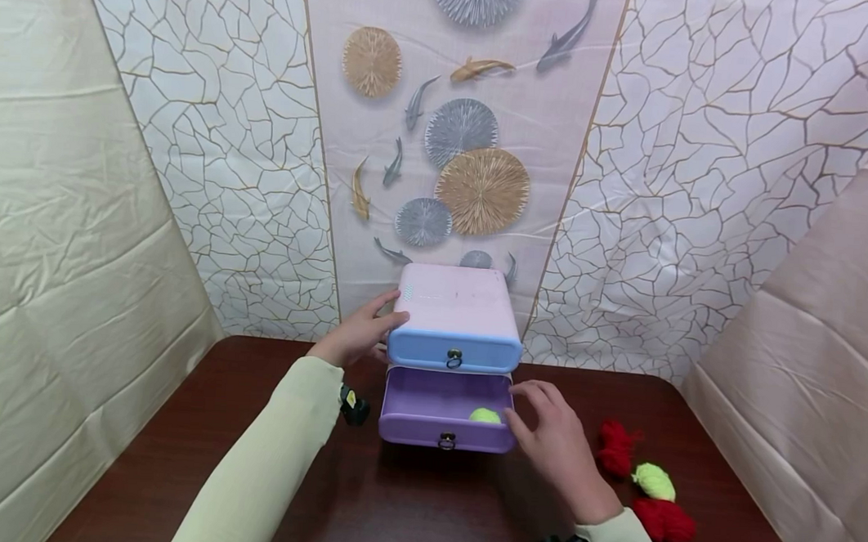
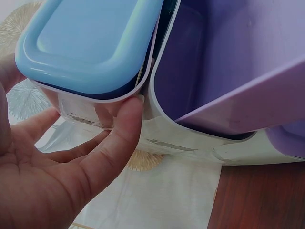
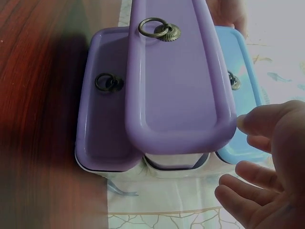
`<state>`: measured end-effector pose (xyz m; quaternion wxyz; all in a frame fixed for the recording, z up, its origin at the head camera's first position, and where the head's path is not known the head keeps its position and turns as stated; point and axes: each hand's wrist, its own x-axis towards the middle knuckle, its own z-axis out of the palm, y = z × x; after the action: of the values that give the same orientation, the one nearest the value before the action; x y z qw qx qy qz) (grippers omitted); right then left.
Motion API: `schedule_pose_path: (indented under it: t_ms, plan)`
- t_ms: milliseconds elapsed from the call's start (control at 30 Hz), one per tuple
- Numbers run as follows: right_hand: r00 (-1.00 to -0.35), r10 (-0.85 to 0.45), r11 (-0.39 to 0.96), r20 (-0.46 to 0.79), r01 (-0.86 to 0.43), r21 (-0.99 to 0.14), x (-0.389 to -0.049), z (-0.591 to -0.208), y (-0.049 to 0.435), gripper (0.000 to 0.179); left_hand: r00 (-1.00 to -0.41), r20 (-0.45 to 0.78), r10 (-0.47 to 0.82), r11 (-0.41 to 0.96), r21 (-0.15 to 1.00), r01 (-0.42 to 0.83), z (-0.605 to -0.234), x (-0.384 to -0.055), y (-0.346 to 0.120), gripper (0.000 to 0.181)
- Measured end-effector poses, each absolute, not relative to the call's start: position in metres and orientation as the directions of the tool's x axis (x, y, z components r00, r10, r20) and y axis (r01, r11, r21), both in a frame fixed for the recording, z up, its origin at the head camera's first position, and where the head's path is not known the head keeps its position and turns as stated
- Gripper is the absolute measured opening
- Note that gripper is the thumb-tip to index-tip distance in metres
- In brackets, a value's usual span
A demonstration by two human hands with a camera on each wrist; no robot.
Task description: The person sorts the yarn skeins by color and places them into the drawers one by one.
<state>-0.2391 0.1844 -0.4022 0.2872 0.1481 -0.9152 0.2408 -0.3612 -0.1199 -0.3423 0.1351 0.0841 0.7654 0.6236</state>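
Note:
A small drawer cabinet [image 1: 458, 301] with a pink top stands at the back middle of the table. Its blue top drawer [image 1: 418, 349] is closed, while the purple middle drawer [image 1: 411, 430] is pulled out. A lime-green ball of yarn [image 1: 484, 416] lies inside it, toward the right. In the right wrist view, a lower purple drawer [image 3: 109, 133] is closed. My left hand [image 1: 357, 332] rests on the cabinet's upper left side with fingers extended. My right hand [image 1: 553, 441] is at the pulled-out drawer's right front corner, fingers loosely bent, thumb tip right at the edge.
To the right of my right hand lie a red yarn bundle [image 1: 616, 450], a lime-green yarn ball [image 1: 654, 481] and another red bundle [image 1: 664, 523]. A patterned cloth [image 1: 211, 169] hangs close behind the cabinet. Plain cloth [image 1: 50, 284] hangs along the sides of the dark wooden table [image 1: 421, 516].

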Motion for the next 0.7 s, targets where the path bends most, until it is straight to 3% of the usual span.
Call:
schedule_pose_path:
  t_ms: [700]
  plan:
    - [-0.793, -0.12, 0.858, 0.597, -0.386, -0.34, -0.239, -0.408, 0.199, 0.031, -0.95, -0.095, 0.298, 0.216, 0.976, -0.03, -0.342, -0.361, -0.12, 0.07]
